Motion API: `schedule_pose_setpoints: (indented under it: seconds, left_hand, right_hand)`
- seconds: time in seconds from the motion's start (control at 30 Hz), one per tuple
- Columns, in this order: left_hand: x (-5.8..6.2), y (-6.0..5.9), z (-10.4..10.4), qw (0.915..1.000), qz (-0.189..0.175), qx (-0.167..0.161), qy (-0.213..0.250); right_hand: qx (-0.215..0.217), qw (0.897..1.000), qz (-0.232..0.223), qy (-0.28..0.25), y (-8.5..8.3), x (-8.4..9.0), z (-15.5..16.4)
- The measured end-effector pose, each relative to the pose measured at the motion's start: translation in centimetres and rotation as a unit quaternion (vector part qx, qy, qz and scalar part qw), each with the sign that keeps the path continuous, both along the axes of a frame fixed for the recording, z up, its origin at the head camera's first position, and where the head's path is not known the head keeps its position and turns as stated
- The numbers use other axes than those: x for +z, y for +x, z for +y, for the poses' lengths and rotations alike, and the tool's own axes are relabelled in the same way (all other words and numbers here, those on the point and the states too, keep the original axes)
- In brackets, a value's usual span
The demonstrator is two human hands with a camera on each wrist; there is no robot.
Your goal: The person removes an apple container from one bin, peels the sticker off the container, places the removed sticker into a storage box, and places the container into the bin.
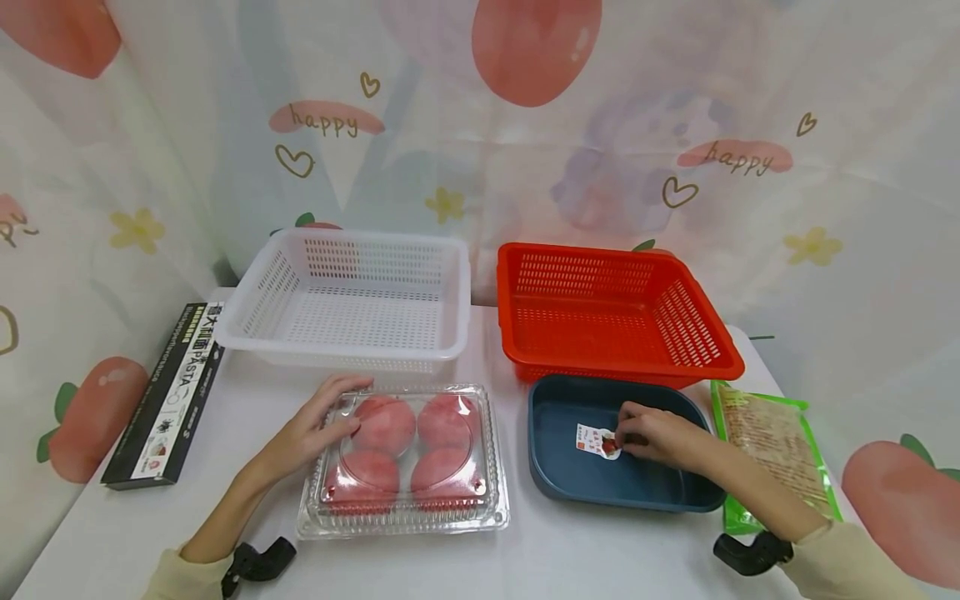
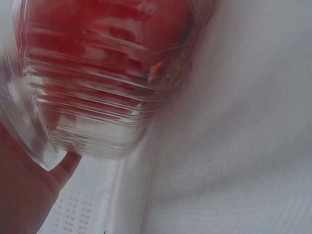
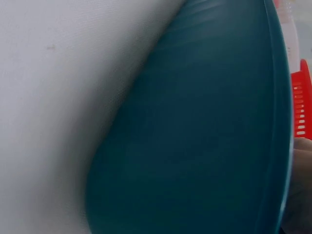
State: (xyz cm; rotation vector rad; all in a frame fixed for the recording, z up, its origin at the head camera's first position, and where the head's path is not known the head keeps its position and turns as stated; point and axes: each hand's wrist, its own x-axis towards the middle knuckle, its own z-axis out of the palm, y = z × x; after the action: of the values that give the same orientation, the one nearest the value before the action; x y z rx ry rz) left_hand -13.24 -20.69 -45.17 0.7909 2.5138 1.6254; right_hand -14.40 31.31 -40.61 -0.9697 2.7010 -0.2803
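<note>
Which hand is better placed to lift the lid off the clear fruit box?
Left. The left hand already rests on the clear box lid, while the right hand pinches a small packet inside the blue tray.

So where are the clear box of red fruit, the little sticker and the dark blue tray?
clear fruit box (image 1: pixel 480 454), head view, right side of its lid
sticker (image 1: pixel 591 438), head view, its white left part
dark blue tray (image 1: pixel 558 400), head view, bare floor near its back-left corner

Clear glossy ribbed plastic clamshell (image 1: pixel 405 454), matt dark-blue smooth plastic tray (image 1: pixel 558 479), perforated white plastic basket (image 1: pixel 348 304), perforated red plastic basket (image 1: pixel 611 308), white woven tablecloth (image 1: pixel 540 558), shiny green film packet (image 1: pixel 776 446)
</note>
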Motion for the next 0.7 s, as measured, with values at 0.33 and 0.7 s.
schedule_pose_setpoints:
  seconds: [0.33, 0.7]
  left_hand:
    - [0.14, 0.08, 0.09, 1.0, 0.002, 0.0, 0.002]
    - [0.07, 0.1, 0.05, 1.0, 0.002, 0.001, 0.002]
  right_hand:
    - [-0.011, 0.999, -0.036, -0.008, 0.08, 0.35, 0.14]
    - [-0.013, 0.999, -0.033, -0.014, 0.23, 0.25, 0.16]
